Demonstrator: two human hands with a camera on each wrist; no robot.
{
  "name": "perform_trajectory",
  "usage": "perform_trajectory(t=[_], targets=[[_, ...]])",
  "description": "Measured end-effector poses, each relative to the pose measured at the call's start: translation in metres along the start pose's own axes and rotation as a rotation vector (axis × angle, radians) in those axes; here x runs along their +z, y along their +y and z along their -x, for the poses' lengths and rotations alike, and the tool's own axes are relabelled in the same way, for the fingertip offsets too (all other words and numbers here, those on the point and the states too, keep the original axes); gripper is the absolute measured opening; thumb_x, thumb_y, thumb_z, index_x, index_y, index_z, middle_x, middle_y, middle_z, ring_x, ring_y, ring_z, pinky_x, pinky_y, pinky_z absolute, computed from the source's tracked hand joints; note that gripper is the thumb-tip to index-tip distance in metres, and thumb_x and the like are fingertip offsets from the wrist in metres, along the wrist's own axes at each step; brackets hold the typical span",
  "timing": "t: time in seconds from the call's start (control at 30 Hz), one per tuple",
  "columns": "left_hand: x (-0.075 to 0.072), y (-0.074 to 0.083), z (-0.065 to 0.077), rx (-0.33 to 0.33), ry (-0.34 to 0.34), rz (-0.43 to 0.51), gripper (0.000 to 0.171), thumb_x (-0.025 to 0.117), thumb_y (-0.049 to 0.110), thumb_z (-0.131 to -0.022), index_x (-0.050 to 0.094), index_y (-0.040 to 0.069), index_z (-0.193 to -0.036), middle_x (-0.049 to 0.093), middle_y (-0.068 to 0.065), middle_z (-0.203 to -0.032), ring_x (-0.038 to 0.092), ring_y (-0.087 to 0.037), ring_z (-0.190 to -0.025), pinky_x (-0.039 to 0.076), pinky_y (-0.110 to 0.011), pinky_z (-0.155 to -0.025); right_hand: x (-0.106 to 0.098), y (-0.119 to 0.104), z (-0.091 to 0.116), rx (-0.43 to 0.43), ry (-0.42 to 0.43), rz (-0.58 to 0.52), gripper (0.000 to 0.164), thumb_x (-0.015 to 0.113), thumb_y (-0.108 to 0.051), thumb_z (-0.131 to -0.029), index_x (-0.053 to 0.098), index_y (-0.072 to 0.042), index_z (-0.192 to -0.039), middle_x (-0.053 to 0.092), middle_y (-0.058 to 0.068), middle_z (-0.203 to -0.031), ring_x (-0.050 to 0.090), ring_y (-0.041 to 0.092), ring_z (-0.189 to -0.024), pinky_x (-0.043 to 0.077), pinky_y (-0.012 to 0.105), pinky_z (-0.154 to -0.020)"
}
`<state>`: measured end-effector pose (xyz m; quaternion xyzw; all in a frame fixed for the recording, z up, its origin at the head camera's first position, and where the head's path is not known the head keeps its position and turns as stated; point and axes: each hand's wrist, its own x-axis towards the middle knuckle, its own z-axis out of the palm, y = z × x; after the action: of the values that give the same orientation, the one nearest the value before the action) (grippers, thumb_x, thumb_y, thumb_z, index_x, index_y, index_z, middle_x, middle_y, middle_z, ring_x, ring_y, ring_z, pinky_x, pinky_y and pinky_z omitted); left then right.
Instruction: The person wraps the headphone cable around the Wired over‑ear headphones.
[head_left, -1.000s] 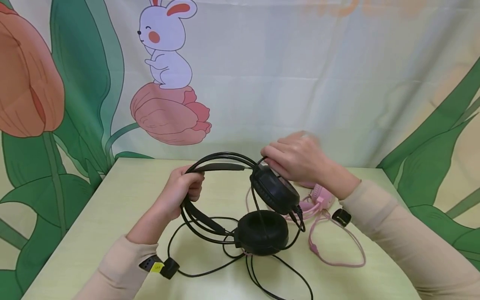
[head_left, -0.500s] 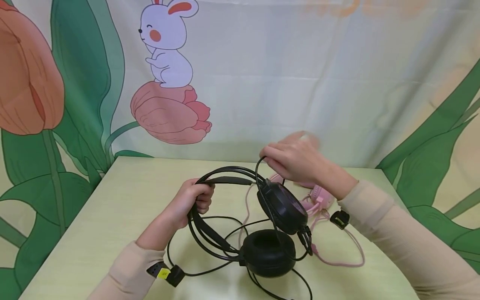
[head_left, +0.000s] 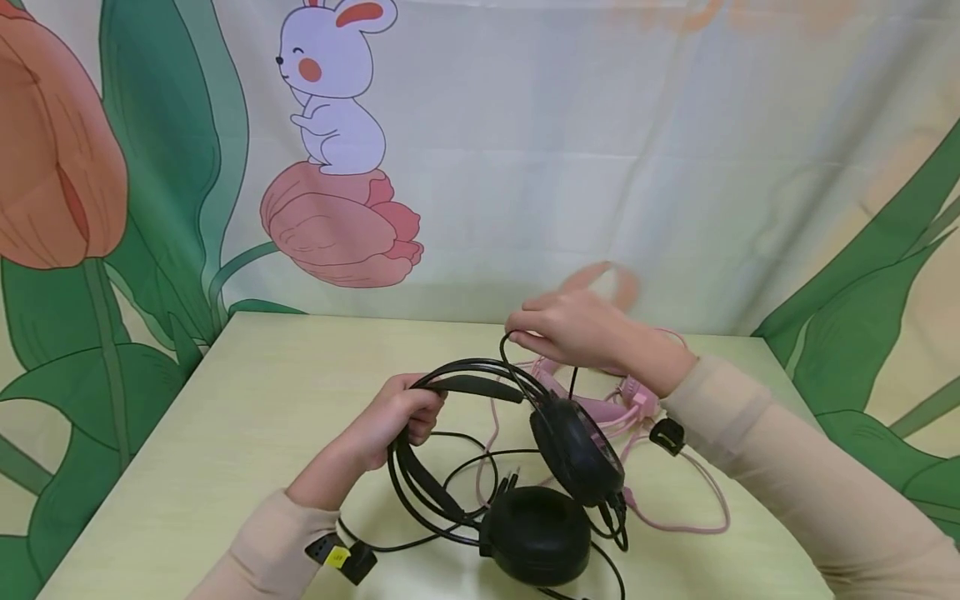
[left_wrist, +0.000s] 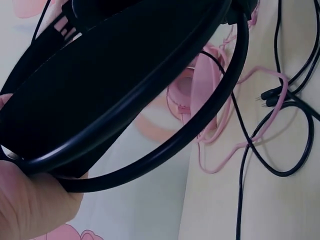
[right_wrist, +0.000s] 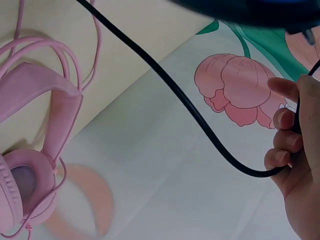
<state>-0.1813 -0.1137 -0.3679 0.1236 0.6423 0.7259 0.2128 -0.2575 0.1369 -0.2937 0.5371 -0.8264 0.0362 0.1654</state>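
My left hand [head_left: 397, 417] grips the band of a black headset [head_left: 431, 492], fingers curled round its thin double hoops and padded strip. The ear cups face down and right, the lower cup [head_left: 536, 536] nearer me, the other [head_left: 576, 454] tilted above it. In the left wrist view the hoops [left_wrist: 165, 150] pass in front of the thumb. Above the far cup, my right hand [head_left: 573, 329] holds the headset's black cable [right_wrist: 185, 100] in curled fingers; the cable loops down from it in the right wrist view.
A pink headset [head_left: 600, 408] with its pink cord [head_left: 686, 527] lies behind and right of the black one. Black cable loops and two plugs [left_wrist: 267, 97] lie on the pale table [head_left: 225, 433]. A printed cloth [head_left: 480, 167] hangs at the back.
The black headset and my left hand have come down and to the right, nearer me. My right hand has moved slightly down and left, and a longer cable loop now shows beneath it.
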Motion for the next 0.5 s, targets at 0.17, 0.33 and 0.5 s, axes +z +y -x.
perform_trajectory(t=[0.17, 0.33, 0.5], targets=[[0.002, -0.004, 0.001, 0.031, -0.058, -0.020, 0.011, 0.039, 0.002, -0.080, 0.038, 0.006, -0.070, 0.024, 0.004, -0.055, 0.023, -0.008, -0.047, 0.022, -0.022, -0.046, 0.009, 0.001, 0.002, 0.015, -0.063, -0.013, 0.014, 0.051, -0.022, -0.092, 0.064, -0.017, -0.094, 0.065, -0.005, -0.084, 0.057, 0.008, -0.061, 0.042, 0.023, -0.047], [0.001, -0.004, 0.001, 0.036, -0.042, -0.012, 0.011, 0.039, 0.002, -0.080, 0.037, 0.006, -0.070, 0.024, 0.005, -0.054, 0.022, -0.009, -0.047, 0.021, -0.022, -0.046, 0.017, 0.000, 0.007, 0.042, -0.098, -0.003, 0.015, 0.050, -0.021, -0.092, 0.064, -0.018, -0.099, 0.063, -0.004, -0.089, 0.061, 0.011, -0.075, 0.047, 0.027, -0.057], [-0.001, -0.004, 0.002, 0.023, -0.011, -0.007, 0.010, 0.039, 0.001, -0.079, 0.038, 0.007, -0.070, 0.023, 0.007, -0.054, 0.021, -0.009, -0.047, 0.020, -0.022, -0.046, 0.021, 0.001, 0.011, 0.042, -0.088, 0.005, 0.017, 0.050, -0.018, -0.092, 0.063, -0.017, -0.103, 0.062, -0.001, -0.095, 0.060, 0.015, -0.084, 0.049, 0.031, -0.065]])
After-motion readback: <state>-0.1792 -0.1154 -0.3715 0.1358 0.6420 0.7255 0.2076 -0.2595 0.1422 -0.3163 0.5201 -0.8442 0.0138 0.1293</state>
